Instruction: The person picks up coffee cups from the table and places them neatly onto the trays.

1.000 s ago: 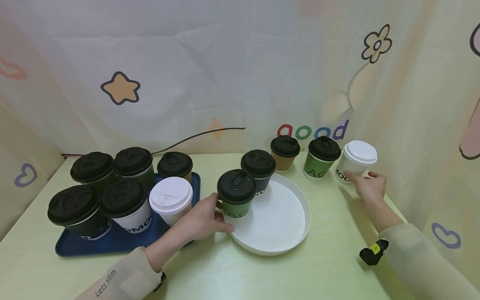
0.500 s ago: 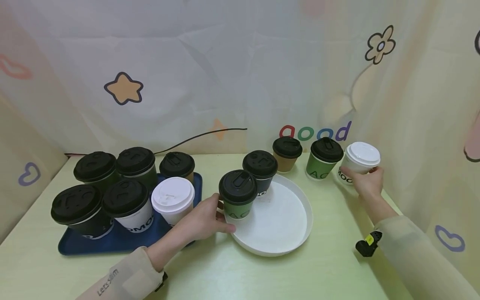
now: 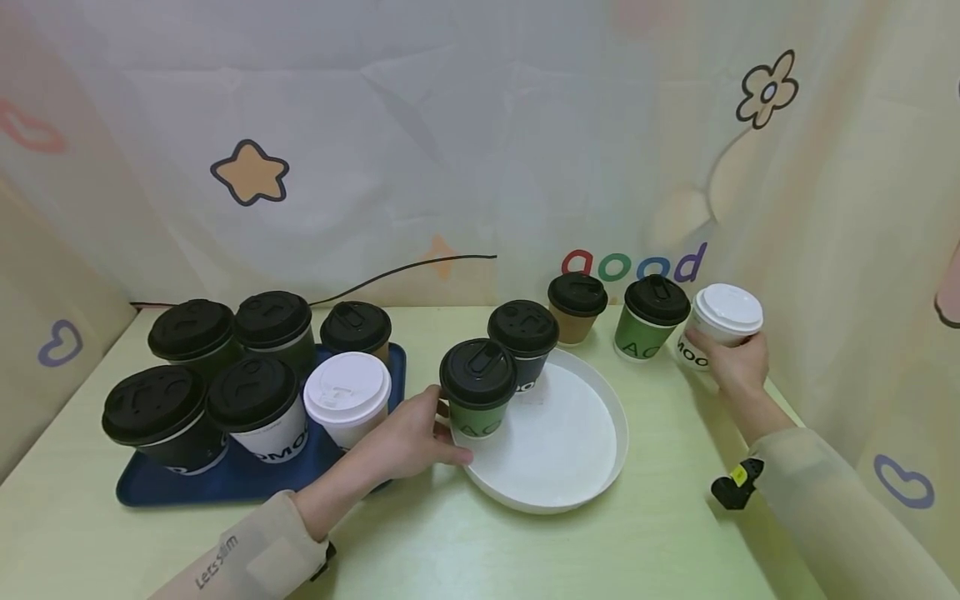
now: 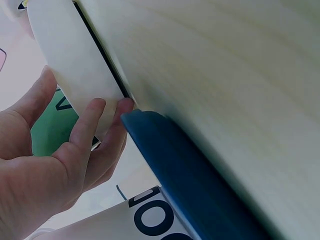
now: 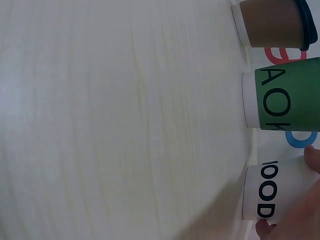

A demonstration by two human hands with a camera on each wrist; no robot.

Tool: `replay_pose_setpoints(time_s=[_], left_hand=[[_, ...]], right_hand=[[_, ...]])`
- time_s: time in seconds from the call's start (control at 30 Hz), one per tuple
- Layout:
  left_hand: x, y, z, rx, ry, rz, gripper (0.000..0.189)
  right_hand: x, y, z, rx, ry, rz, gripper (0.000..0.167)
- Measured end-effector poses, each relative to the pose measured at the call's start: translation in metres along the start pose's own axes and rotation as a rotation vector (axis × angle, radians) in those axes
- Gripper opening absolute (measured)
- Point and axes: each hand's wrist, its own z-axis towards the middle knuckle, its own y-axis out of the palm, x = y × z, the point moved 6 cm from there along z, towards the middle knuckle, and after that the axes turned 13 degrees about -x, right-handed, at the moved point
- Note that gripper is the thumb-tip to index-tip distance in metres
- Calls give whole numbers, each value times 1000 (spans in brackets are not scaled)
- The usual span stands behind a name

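Observation:
My left hand [image 3: 412,437] rests against the near-left side of a round white tray [image 3: 555,467], its fingers spread along the outer wall [image 4: 75,55]. Next to that hand, a green paper cup [image 3: 476,417] with a black lid stands on the tray. Just behind it is a dark cup [image 3: 525,337], also black-lidded. At the far right of the table, my right hand [image 3: 735,362] grips a white paper cup [image 3: 726,312] with a white lid. In the right wrist view the thumb and a finger lie on opposite sides of the white cup [image 5: 280,195].
Left of the round tray, a blue rectangular tray [image 3: 187,492] bears several lidded cups. A green cup [image 3: 648,321] and a brown cup [image 3: 576,308] stand along the back of the table. A patterned curtain [image 3: 360,167] hangs behind and at both sides.
My right hand's fingers have closed round the white cup, and the cup has hardly moved. The left hand keeps its place at the round tray. The head view has shifted slightly.

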Motion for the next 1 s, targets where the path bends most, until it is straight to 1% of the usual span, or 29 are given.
replay_pose_setpoints(time_s=[0.3,0.5,0.77,1.0], left_hand=[[2,0,0,-1,1,-1,65],[1,0,0,0,-4,3,66],[0,0,0,1,8,7,67],[1,0,0,-9,7,4,69]], right_hand=[[2,-4,-1,-12,-7,-51,99],[0,-3,-7,-24,-28,-54,99],[-4,3,-24,-84,-80,34,95],[-4,2,-42,-82,-91,81,89]])
